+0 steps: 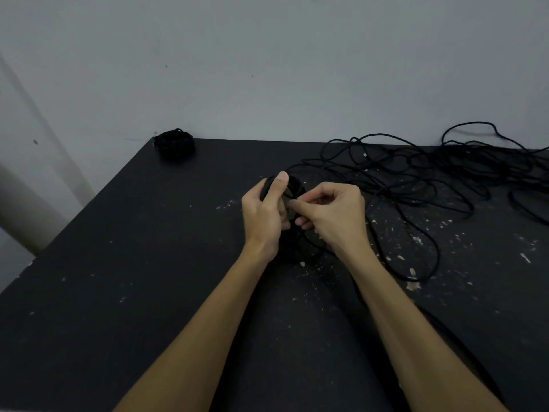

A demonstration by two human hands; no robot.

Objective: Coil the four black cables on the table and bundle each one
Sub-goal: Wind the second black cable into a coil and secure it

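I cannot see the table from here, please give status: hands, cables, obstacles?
Left hand grips coil; right hand pinches its strand. One finished bundle at far left corner. Loose cables tangled at right, nothing blocking.

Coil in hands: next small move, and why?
Probably wrap one more loop: the left hand grips the coil, the right hand pinches its strand, and slack cable still trails across the table.

body: 2 bare forearms | sleeves: none visible | left hand (263, 215), right hand (335, 215): ungloved
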